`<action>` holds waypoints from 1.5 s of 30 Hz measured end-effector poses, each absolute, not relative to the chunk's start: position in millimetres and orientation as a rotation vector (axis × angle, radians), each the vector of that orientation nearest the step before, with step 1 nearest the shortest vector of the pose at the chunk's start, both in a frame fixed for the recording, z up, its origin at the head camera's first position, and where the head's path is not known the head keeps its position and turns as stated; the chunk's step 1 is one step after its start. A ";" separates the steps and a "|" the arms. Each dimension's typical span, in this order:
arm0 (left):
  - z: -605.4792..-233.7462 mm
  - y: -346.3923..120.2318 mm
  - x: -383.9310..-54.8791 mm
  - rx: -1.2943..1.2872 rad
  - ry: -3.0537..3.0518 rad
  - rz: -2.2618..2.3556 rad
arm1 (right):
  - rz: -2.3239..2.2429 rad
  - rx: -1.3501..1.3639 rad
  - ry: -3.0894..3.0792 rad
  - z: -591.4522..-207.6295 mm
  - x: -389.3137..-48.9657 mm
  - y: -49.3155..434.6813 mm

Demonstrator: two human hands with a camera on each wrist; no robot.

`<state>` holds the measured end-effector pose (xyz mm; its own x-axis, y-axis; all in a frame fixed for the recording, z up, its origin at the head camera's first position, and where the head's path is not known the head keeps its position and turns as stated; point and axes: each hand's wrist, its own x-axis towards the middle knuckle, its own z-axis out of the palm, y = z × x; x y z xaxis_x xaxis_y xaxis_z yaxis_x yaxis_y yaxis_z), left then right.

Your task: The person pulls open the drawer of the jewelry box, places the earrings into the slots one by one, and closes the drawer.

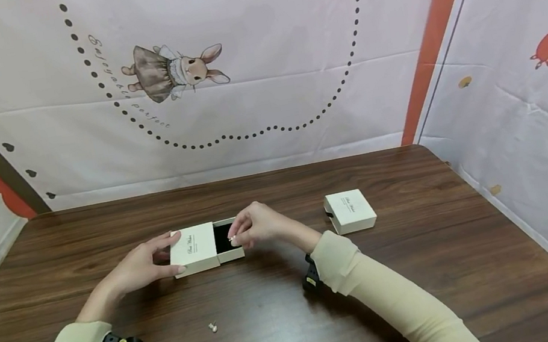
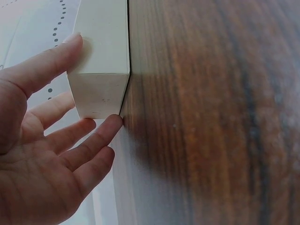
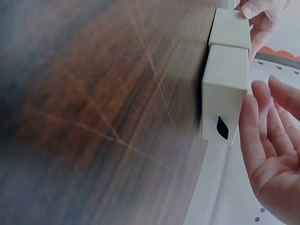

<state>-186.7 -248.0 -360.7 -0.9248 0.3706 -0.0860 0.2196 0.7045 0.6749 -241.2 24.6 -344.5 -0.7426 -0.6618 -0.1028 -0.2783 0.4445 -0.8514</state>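
A cream drawer-style gift box (image 1: 193,249) with dark lettering lies on the table, its black-lined drawer (image 1: 223,238) slid partly out to the right. My left hand (image 1: 139,268) grips the box's left end, thumb on the near side and fingers around the far side. Over the drawer, my right hand (image 1: 257,226) pinches a tiny pale earring (image 1: 232,239) between thumb and fingertips; the right wrist view hides it. Another small earring (image 1: 213,327), pearl-like with a shiny part, rests on the table nearer to me. The drawer's end bears a black ribbon tab (image 3: 222,128).
A second cream box (image 1: 350,211), closed and with a black tab on its left side, stands to the right beyond my right forearm. The brown wooden table (image 1: 434,265) meets printed cloth walls at the back and sides.
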 end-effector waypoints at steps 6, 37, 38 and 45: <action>-359.4 -246.9 -187.4 0.467 2.700 1.021 | -1.226 -0.766 2.411 -344.2 -248.3 22.8; -359.8 -246.2 -187.2 0.467 2.702 1.028 | -1.357 -0.578 2.478 -358.8 -258.5 12.2; -359.7 -246.3 -187.1 0.469 2.701 1.027 | -1.357 -0.574 2.480 -358.7 -258.5 11.6; -360.2 -246.6 -186.4 0.456 2.707 1.018 | -1.368 -0.540 2.502 -359.2 -259.0 7.4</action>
<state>-186.4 -246.6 -360.2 -0.9292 0.3586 -0.0896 0.2107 0.7131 0.6687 -259.0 7.4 -359.2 -0.9032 -0.4282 -0.0311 -0.2048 0.4935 -0.8453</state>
